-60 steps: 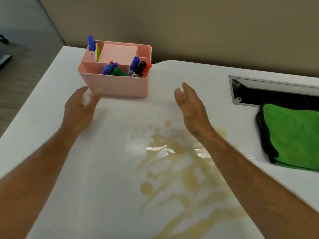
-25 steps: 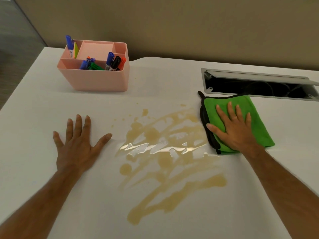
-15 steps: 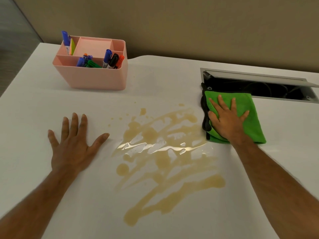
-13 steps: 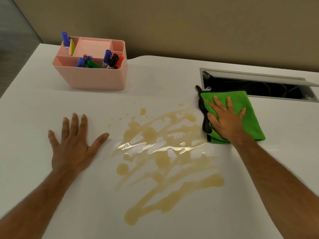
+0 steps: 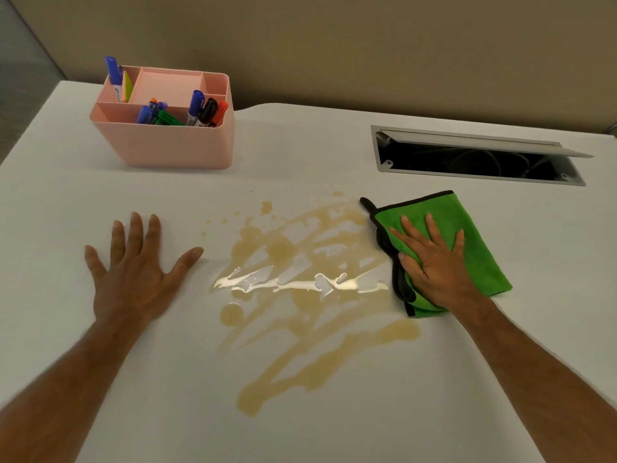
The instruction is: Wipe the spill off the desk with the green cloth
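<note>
A tan liquid spill [image 5: 302, 300] spreads over the middle of the white desk [image 5: 300, 155], with a glossy wet streak across it. The green cloth [image 5: 477, 248], edged in black, lies folded at the spill's right edge and touches it. My right hand [image 5: 434, 265] presses down on the cloth with fingers spread, the thumb at its bunched black left edge. Left of the spill, my left hand [image 5: 137, 279] lies flat on the bare desk, fingers apart and holding nothing.
A pink desk organizer [image 5: 167, 145] with several markers stands at the back left. A rectangular cable opening [image 5: 474, 162] with a raised grey lid is cut into the desk behind the cloth. A beige wall runs along the desk's far edge.
My right hand came down on the cloth and slid it from the cable opening to the spill's right edge. My left hand settled flat on the desk and stayed.
</note>
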The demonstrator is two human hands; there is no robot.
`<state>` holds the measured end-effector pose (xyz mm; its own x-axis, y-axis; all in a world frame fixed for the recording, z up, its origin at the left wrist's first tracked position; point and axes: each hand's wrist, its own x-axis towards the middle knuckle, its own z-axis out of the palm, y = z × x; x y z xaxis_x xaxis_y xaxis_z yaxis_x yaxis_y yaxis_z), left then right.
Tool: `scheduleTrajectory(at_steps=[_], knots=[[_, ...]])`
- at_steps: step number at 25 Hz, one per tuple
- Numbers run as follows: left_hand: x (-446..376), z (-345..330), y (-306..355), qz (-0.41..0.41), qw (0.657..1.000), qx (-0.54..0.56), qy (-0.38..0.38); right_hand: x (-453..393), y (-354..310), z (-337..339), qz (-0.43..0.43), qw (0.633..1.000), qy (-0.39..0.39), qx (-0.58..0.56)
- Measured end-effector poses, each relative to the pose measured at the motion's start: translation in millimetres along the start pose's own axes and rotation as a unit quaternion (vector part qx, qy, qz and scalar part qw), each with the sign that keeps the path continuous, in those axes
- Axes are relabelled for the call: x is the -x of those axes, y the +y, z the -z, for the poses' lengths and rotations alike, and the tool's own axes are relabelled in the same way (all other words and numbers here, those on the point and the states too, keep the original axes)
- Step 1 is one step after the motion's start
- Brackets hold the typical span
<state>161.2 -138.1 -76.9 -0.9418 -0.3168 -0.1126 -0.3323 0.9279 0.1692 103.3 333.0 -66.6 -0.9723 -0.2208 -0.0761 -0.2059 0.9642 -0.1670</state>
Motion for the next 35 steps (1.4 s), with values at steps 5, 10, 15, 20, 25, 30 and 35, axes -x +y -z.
scheduleTrajectory(at_steps=[5, 10, 15, 20, 25, 30, 35], knots=[[0.9, 0.6, 0.1, -0.004, 1.000, 0.009, 0.002, 40.5, -10.4, -6.2, -0.034, 0.999, 0.000, -0.011], [1.8, 0.5, -0.2, -0.004, 1.000, 0.010, 0.005, 82.2, -41.2, -19.9, -0.094, 0.995, 0.016, -0.017], [2.7, -0.2, 0.1, -0.006, 1.000, 0.004, 0.006, 75.2, -68.7, -26.5, -0.159, 0.987, 0.028, -0.010], [2.1, 0.6, 1.1, -0.007, 1.000, 0.004, 0.005, 23.7, -83.1, -20.9, -0.206, 0.978, 0.039, -0.019], [1.3, -0.5, 0.1, -0.007, 1.000, 0.008, 0.012, -43.5, -80.5, -10.2, -0.211, 0.976, 0.045, -0.018], [-0.1, -1.2, 0.1, -0.003, 1.000, 0.005, 0.013, -100.0, -79.5, -1.5, -0.175, 0.984, 0.029, -0.007], [-1.3, -1.4, 0.1, -0.001, 1.000, 0.000, 0.009, -120.4, -72.9, 2.1, -0.072, 0.997, 0.005, -0.006]])
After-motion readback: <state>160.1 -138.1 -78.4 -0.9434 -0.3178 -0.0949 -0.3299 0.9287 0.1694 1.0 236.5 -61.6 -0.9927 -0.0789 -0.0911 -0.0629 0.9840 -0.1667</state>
